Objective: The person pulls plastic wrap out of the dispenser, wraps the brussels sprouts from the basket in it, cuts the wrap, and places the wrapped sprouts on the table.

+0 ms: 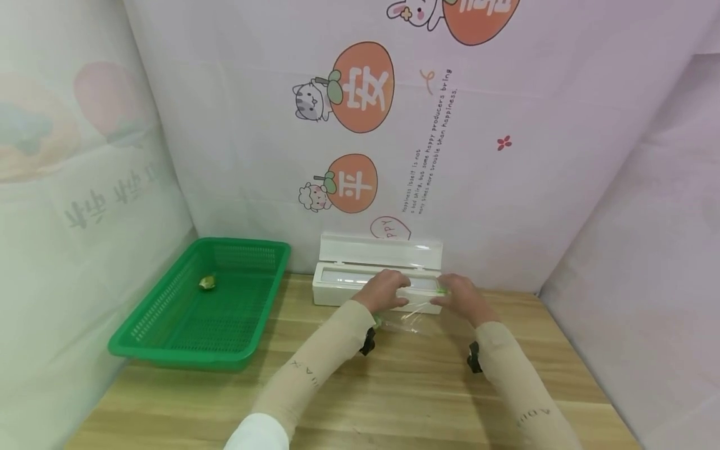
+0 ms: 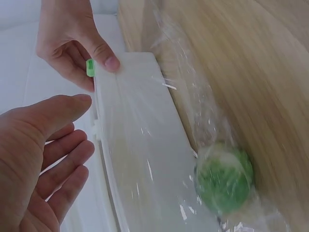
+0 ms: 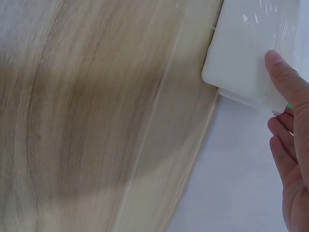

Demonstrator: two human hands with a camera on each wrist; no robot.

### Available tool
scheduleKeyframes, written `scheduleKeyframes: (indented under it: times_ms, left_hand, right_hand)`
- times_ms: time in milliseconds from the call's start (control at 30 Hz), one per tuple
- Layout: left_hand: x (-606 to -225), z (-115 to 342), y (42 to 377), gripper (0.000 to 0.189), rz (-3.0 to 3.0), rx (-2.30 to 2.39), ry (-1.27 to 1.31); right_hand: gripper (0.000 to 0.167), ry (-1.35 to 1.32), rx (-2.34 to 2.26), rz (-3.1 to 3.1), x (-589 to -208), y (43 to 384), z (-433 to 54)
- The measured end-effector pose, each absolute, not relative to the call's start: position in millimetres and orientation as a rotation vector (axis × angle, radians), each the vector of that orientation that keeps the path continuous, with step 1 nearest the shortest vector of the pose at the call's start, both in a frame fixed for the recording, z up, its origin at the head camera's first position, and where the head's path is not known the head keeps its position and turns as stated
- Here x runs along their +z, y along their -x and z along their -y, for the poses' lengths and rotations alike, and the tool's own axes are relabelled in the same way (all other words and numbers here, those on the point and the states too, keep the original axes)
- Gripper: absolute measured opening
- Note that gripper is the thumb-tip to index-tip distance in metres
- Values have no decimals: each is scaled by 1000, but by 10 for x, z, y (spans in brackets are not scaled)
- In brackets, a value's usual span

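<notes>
on the table (image 1: 416, 406), the cling-film dispenser (image 1: 340, 295) is being steadied, apparently, by the right hand (image 1: 462, 299) gripping its end; the left hand (image 1: 384, 291) is being held empty, fingers loose; in front, a green round item (image 2: 224, 180) is being covered by film (image 2: 203, 111).

Long box (image 1: 339, 294) is rocking plain white, basket (image 1: 225, 331) at its nine o'clock is sporting solid green, tabletop (image 1: 405, 394) is showing tan wood grain, twelve-o'clock backdrop (image 1: 472, 181) is flaunting orange cartoon fruits (image 1: 362, 87).
</notes>
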State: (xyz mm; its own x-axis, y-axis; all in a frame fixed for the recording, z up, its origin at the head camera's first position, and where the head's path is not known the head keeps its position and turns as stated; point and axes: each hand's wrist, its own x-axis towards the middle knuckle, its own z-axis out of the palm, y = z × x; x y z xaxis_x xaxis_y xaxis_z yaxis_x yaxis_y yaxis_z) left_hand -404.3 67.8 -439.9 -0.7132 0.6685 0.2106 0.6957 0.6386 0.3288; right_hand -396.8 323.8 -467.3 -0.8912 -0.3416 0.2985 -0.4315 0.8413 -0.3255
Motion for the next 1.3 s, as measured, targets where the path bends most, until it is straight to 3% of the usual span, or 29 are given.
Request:
scheduleKeyframes:
  times_ms: [400, 600, 867, 1300]
  left_hand:
    - [-4462, -1094, 4204, 36, 2734, -722, 1205]
    - [-4488, -1328, 4227, 36, 2764, -559, 1234]
    - [-4452, -1485, 4258, 38, 2785, -554, 1229]
    - [-4577, -1625, 4266, 21, 2650, -705, 1260]
  right_hand:
    - [53, -500, 647, 2832, -4665, 3950, -3237]
    - [47, -521, 611, 2829, -4665, 3975, -3244]
    - [52, -432, 656, 2901, -4648, 4025, -3247]
    - [35, -452, 633, 2843, -4657, 3979, -3232]
